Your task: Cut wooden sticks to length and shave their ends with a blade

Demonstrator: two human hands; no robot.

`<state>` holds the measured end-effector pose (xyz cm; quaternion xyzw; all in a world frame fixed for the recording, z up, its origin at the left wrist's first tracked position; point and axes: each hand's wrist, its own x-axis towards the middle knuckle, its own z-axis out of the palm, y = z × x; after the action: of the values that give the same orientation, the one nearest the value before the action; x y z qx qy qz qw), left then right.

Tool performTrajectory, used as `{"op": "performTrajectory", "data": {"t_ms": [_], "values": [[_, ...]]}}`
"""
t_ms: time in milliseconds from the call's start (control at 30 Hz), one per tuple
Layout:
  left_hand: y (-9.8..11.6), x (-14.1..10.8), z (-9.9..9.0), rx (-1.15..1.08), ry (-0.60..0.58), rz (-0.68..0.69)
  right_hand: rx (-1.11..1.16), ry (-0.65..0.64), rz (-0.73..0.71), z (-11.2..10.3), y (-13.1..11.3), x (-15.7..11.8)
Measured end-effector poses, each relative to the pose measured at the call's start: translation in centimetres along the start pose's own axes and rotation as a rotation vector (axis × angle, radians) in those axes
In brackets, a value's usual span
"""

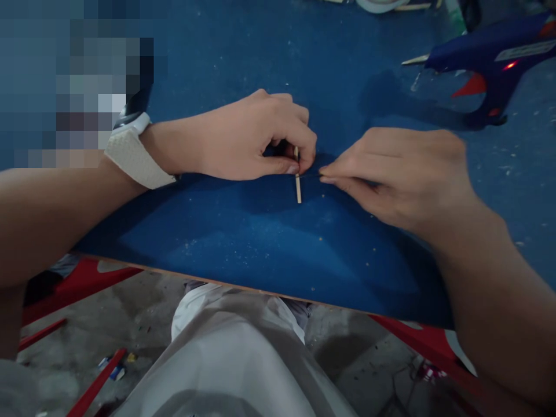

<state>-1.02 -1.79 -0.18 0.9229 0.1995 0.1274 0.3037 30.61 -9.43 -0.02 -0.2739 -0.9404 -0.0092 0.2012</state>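
Observation:
My left hand [278, 133] pinches a short, thin wooden stick [298, 190] between thumb and fingers, over the blue tabletop [260, 231]. The stick stands nearly vertical in view, its lower end showing below my fingertips. Just to the right, my right hand [395, 168] has its thumb and index finger pressed together on a thin dark thread [310, 175], which runs across to the stick. The thread's other end is hidden at my left fingertips. A gap separates the two hands.
A blue glue gun [490, 58] with a red trigger and a lit red light lies at the upper right, nozzle pointing left. A white round object [380, 4] and thin wooden pieces are at the top edge. The table's front edge [217, 282] runs before my lap.

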Motion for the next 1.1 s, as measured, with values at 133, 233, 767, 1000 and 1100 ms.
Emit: {"op": "performTrajectory", "data": {"t_ms": [133,233,767,1000,1100], "values": [[0.0,0.0,0.0,-0.011,-0.002,-0.008,-0.015,-0.012,-0.008,0.1,0.1,0.1],[0.1,0.0,0.0,-0.007,-0.007,-0.024,0.002,-0.032,-0.015,-0.4,0.6,-0.1],[0.3,-0.1,-0.2,0.015,-0.040,-0.043,-0.056,0.093,-0.014,-1.1,0.5,-0.5],[0.3,-0.1,0.0,0.020,-0.048,-0.037,-0.044,0.018,-0.006,-0.3,0.7,-0.5],[0.2,-0.1,0.0,0.018,-0.040,-0.037,-0.004,-0.032,0.066,-0.3,0.9,-0.6]]}}
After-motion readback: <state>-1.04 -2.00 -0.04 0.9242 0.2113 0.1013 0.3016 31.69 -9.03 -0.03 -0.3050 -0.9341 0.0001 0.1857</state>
